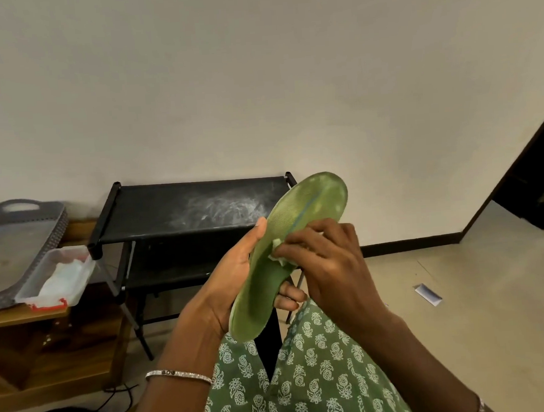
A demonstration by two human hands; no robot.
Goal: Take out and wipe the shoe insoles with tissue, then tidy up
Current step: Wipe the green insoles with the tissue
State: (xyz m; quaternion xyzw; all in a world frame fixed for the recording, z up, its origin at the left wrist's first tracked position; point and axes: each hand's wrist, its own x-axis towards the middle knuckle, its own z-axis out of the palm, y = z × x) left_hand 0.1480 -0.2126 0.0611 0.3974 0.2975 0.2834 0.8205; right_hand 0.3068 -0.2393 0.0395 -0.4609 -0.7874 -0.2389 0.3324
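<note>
Wiping a green insole with tissue, held up in front of the rack

The left hand [233,273] grips the green insole [261,280] from below – thumb along its near edge, fingers [290,296] curled round the far edge – so it stands tilted, toe end up, above the person's lap. The right hand [326,260] has its fingers bunched and clamped on a small wad of tissue [276,247], pressing it against the middle of the insole's upper face. The toe area shows pale, worn patches. Behind the hands stands a black shoe rack [184,208], its top shelf smeared with white streaks. To the left, a wooden worktop [21,320] carries a grey tray [9,243] and, just beside it, a clear plastic box [77,293] holding white tissues – red clasp at the front.
</note>
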